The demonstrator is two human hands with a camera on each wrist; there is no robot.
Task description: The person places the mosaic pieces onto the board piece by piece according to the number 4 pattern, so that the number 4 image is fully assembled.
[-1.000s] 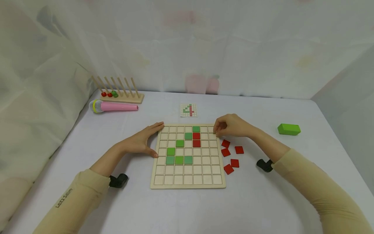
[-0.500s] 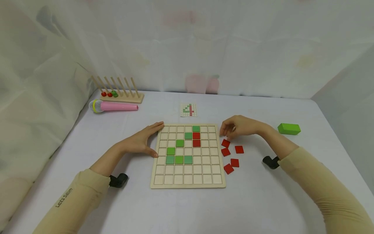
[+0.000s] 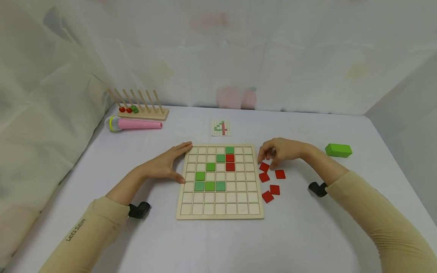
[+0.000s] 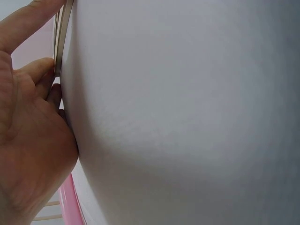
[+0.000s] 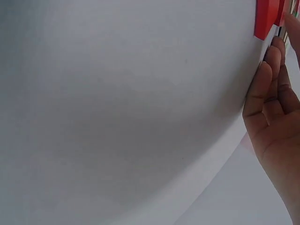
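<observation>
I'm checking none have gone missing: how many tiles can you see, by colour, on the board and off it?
Green tiles on the board: 7
Red tiles on the board: 2
Loose red tiles beside the board: 5
Total: 14

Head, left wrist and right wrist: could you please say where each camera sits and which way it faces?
Head: on the person's head, facing forward and down at the grid board and red tiles; left hand, right hand and sleeves show.
Left wrist: on that wrist, looking across the tabletop to the grid board's edge; the left hand shows.
Right wrist: on that wrist, looking across the tabletop to red tiles; part of the right hand shows.
Head and right wrist share the right hand and red tiles.
</observation>
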